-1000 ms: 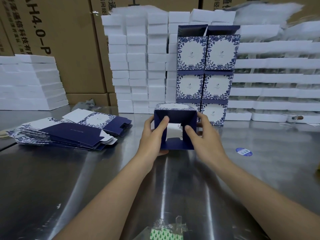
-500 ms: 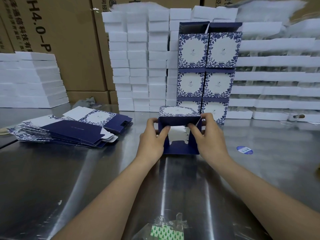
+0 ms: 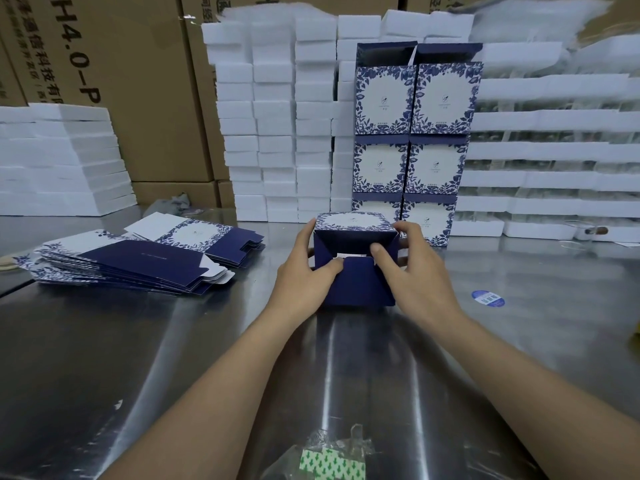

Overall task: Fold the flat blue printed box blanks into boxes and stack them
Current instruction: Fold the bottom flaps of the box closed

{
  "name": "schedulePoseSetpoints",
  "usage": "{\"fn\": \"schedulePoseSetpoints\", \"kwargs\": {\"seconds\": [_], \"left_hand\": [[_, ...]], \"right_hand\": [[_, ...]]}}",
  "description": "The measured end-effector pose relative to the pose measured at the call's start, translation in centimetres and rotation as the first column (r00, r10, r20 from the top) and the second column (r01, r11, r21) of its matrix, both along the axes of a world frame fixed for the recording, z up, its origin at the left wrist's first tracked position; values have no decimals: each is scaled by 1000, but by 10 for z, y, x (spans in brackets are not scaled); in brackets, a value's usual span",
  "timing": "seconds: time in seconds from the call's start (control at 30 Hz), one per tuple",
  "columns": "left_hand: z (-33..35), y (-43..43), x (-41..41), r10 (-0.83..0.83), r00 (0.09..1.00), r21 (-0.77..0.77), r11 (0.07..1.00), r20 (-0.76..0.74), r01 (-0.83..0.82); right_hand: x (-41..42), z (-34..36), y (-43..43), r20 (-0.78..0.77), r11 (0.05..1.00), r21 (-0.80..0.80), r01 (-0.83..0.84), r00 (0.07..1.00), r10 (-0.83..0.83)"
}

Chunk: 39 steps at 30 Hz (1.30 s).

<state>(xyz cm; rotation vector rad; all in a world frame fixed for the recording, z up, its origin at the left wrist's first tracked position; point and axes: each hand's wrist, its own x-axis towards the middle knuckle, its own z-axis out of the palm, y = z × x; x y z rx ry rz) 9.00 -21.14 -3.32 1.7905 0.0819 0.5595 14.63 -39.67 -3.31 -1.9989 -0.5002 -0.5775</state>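
- Box (image 3: 356,285), navy card with a floral-print top, sits mid-counter (image 3: 104,358) on shiny steel, with its half-closed end facing near.
- Left hand (image 3: 304,275) grips the left wall, fingers curled round behind, thumb on the near flap.
- Right hand (image 3: 415,278) grips the right wall, thumb pressing the flap's edge.
- Flat blanks (image 3: 138,261) fan out at left.
- A squared stack (image 3: 412,143) stands far behind, beside white foam blocks (image 3: 277,133).

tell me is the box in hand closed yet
Partly: the box has its near end folded in, but a white gap shows at the middle.
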Motion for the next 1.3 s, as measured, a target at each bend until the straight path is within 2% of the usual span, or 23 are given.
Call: {"fn": "schedulePoseSetpoints", "kwargs": {"seconds": [0.1, 0.2, 0.33, 0.53, 0.8, 0.97, 1.13, 1.3], "left_hand": [[7, -4, -2, -49, 999, -113, 992, -15, 47], [13, -1, -4, -105, 994, -207, 974, -39, 94], [13, 3, -4, -159, 987, -198, 969, -35, 149], [3, 5, 2, -84, 996, -103, 991, -8, 83], [0, 7, 5, -7, 1000, -12, 1000, 29, 8], [4, 8, 2, -28, 999, -55, 998, 42, 30], [4, 8, -1, -68, 997, -76, 995, 27, 70], [10, 6, 0, -110, 994, -199, 974, 2, 108]], "right_hand": [[-1, 0, 1, 0, 1000, 4, -30, 1000, 30], [-1, 0, -1, -28, 986, 16, -169, 985, 169], [1, -3, -4, -43, 957, -67, -282, 959, 280], [5, -8, -4, 29, 977, -38, -208, 978, 209], [8, -9, -3, 74, 979, 9, -202, 977, 201], [10, -3, -4, 73, 980, 117, -164, 985, 156], [10, -2, -5, 49, 976, 114, -185, 982, 180], [8, -4, -8, 22, 960, 97, -263, 965, 262]]}}
